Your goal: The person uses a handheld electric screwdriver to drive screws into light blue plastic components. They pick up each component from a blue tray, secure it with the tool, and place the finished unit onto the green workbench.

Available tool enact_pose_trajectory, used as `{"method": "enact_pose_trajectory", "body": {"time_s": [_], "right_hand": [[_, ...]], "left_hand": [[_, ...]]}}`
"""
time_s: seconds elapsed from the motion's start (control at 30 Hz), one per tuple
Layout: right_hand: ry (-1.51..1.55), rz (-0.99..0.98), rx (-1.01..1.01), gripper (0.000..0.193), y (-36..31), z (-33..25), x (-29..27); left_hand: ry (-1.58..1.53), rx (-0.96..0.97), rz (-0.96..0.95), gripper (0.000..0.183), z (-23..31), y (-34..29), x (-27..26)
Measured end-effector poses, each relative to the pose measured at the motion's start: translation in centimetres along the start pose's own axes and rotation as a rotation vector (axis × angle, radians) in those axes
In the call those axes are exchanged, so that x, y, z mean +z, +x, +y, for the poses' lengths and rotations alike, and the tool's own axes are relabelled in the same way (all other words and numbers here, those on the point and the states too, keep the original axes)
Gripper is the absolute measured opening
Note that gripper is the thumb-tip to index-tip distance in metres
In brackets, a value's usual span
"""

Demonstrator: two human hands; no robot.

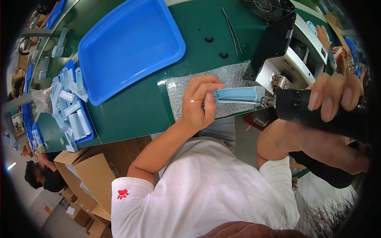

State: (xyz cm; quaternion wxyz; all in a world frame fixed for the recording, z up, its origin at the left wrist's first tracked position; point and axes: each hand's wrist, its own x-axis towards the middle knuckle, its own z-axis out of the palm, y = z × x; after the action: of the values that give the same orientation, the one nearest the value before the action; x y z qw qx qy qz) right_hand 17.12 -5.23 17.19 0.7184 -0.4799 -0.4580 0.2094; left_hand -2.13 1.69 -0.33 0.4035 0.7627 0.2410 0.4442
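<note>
Centre frame: left hand (199, 105) closed around a light-blue plastic part (237, 94) lying over bubble wrap (206, 85). Right hand (335, 95), right of frame, grips a black power screwdriver (317, 111), its bit touching the part's end. Empty blue tray (131, 45) upper left.

Blues on green bench, black tool.

Empty tray (131, 43) bright blue; bench top (131, 111) dark green. Part held in left hand (198, 105) is pale blue (238, 94), orange-tipped stick (195, 101) beside it. Power screwdriver (317, 113) in right hand (337, 93) matte black. Bubble-wrap mat (198, 85) grey-clear, dotted. Stacked parts (69, 103) light blue. Shirt (206, 190) white, red paw print (122, 193).
</note>
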Motion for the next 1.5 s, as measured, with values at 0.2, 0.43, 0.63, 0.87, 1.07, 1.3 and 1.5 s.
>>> {"method": "enact_pose_trajectory", "body": {"time_s": [0.2,0.43,0.63,0.87,1.07,1.3,1.5], "right_hand": [[0.344,-0.096,-0.090,0.063,0.5,0.7,-0.8],[0.502,-0.185,-0.098,0.067,0.9,0.7,-1.3],[0.560,-0.192,-0.090,0.068,0.8,1.0,-1.5],[0.642,-0.116,-0.111,0.067,0.0,2.1,-2.0],[0.645,-0.121,-0.092,0.069,-0.2,2.2,-1.8],[0.663,-0.267,-0.157,0.064,1.9,0.5,-1.5],[0.174,0.043,-0.185,0.078,3.3,-3.8,-7.0]], "left_hand": [[0.006,0.013,-0.007,0.028,0.0,0.0,-0.1],[0.009,0.029,-0.006,0.028,0.0,0.1,-0.1],[0.007,0.044,-0.007,0.028,-0.3,0.2,0.0],[-0.009,0.038,0.002,0.028,-0.2,0.0,0.0],[0.009,0.054,0.001,0.028,-0.1,-0.1,0.0],[-0.004,-0.003,0.063,0.024,0.1,0.2,0.4],[-0.055,-0.067,0.094,0.028,0.3,0.2,0.4]]}}
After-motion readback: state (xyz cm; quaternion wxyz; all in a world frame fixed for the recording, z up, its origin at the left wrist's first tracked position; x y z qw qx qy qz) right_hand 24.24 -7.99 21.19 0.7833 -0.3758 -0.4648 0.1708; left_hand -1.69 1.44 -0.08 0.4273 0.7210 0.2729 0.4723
